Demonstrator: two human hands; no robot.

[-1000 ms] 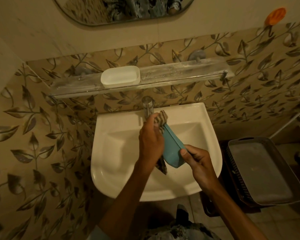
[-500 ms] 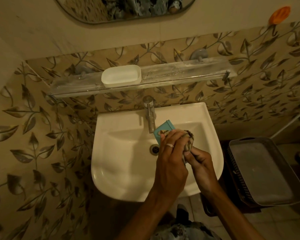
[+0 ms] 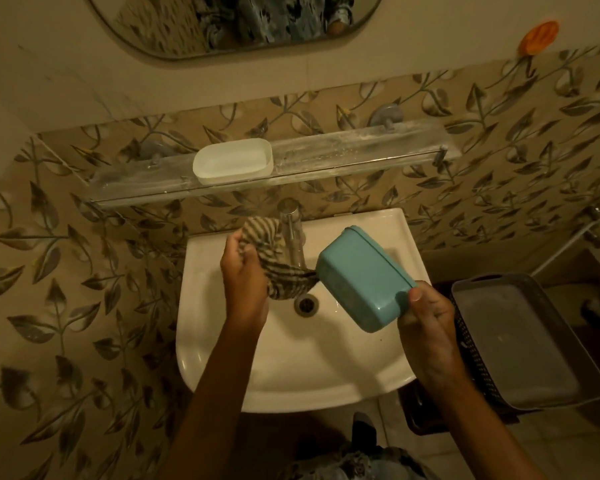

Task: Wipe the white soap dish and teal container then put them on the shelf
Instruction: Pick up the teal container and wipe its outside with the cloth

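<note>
Teal container [image 3: 364, 278] is tilted over the sink [image 3: 291, 372], w/ the right hand [image 3: 426, 327] pinching its lower corner, thumb on the rim, base facing up. Left hand [image 3: 244, 282] is clenched round a striped cloth [image 3: 274, 258], whose tail reaches right to touch the container's near end, just by the tap [image 3: 293, 233]. Above both hands, white soap dish [image 3: 232, 161] sits on the shelf [image 3: 343, 154], so that half looks done. Only one view, so the grip's far side is hidden. Risk: a corner pinch on smooth, prob. damp plastic is weak; a firm wipe from the left could twist it loose into the sink. Also poss.: lifting to the shelf, it may knock the tap or nudge the dish off.
</note>
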